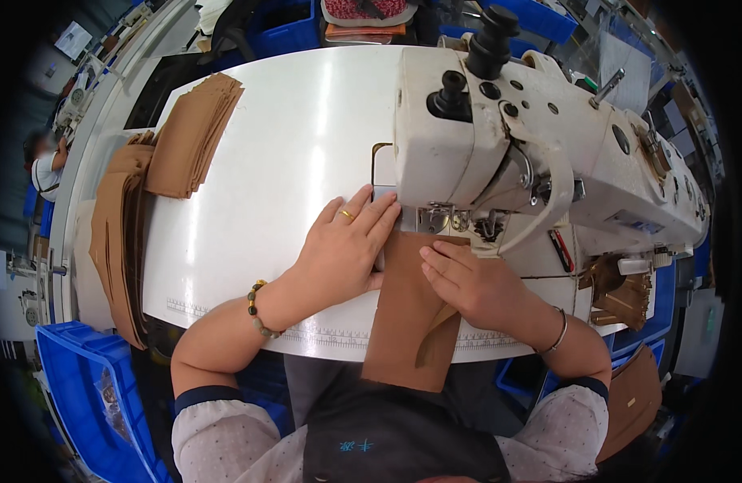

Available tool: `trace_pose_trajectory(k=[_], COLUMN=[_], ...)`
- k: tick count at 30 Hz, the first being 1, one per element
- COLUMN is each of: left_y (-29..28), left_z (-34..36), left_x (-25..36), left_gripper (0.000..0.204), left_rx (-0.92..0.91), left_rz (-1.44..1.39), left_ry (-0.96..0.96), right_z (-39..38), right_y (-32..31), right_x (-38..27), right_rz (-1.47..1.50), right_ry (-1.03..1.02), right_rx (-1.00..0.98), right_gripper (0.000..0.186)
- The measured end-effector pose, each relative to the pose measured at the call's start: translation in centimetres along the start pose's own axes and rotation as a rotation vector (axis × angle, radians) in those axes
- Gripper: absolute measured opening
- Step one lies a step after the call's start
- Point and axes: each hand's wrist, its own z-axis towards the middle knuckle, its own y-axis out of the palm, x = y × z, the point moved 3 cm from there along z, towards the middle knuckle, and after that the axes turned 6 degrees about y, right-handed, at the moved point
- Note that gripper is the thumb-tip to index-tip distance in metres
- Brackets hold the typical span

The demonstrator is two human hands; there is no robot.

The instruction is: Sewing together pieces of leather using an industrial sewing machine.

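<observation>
A brown fabric panel lies under the sewing machine's needle area and hangs over the table's front edge, with a folded flap on its right side. My left hand is spread flat, its fingertips at the machine bed just left of the presser foot and its thumb near the panel's left edge. On the panel's upper right rests my right hand, fingers stretched out and pressing down; its thumb is hidden. The white sewing machine fills the right side of the table.
Brown panels lie stacked at the far left, with another folded pile beside them. A red-and-black tool and brown strips lie to the right. A blue crate stands at lower left. Another person sits far left.
</observation>
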Motion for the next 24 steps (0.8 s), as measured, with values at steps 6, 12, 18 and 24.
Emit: trace_pose_trajectory(k=[6,12,18,24], left_y=[0.6,0.0,0.3,0.1], left_z=[1.5,0.5,0.6,2.1], left_x=[-0.3,-0.1,-0.4,-2.3], left_gripper=[0.091,0.091,0.077,0.043], left_rx=[-0.021,-0.038,0.047,0.336], left_rz=[-0.033,0.156,0.113,-0.191], left_ry=[0.014,-0.175,-0.103,-0.011], right_z=[-0.1,0.0,0.1,-0.3], right_y=[0.2,0.1,-0.1,0.2], right_x=[0.4,0.6,0.9,1.3], right_rz=[0.011,0.012,-0.017,-0.014], right_ry=[0.034,0.042,0.063,0.065], right_rx=[-0.002,0.047,0.001,-0.016], right_gripper=[0.034,0.027,0.029,0.031])
